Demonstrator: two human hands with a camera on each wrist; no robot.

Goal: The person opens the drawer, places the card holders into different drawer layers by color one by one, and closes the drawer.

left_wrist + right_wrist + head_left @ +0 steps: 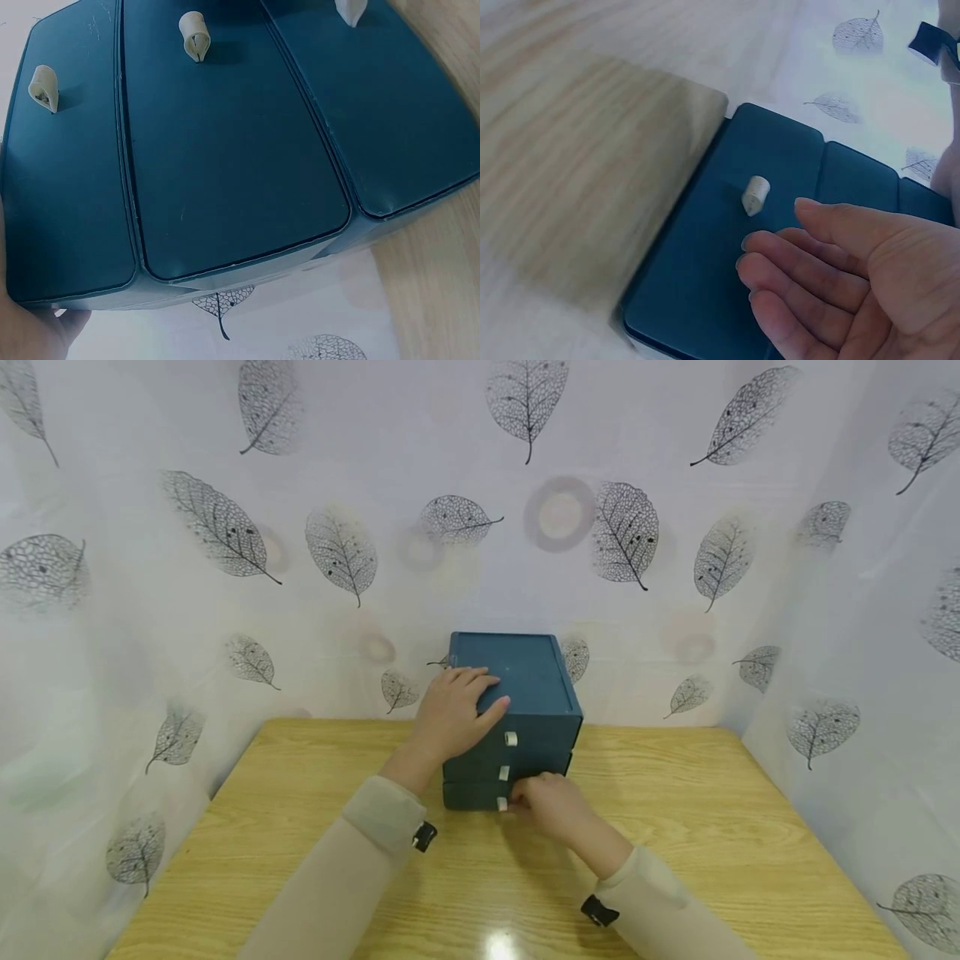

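A dark blue box with three drawers (504,670) stands near the back of the table. Each drawer front has a small whitish loop tab; all drawers look closed. My left hand (452,710) rests on the top's left front edge, fingers extended over it. In the left wrist view only part of that hand (30,330) shows, beside the box's side. My right hand (553,806) is by the lowest drawer, right of its tab (502,804). In the right wrist view, the right hand's (847,277) fingers are loosely bent, apart from the tab (756,195), holding nothing.
The box stands on a light wooden table (300,827). Behind it and at both sides hangs a pale curtain (420,443) printed with dark leaves. Black straps (424,836) show at the wrists over beige sleeves.
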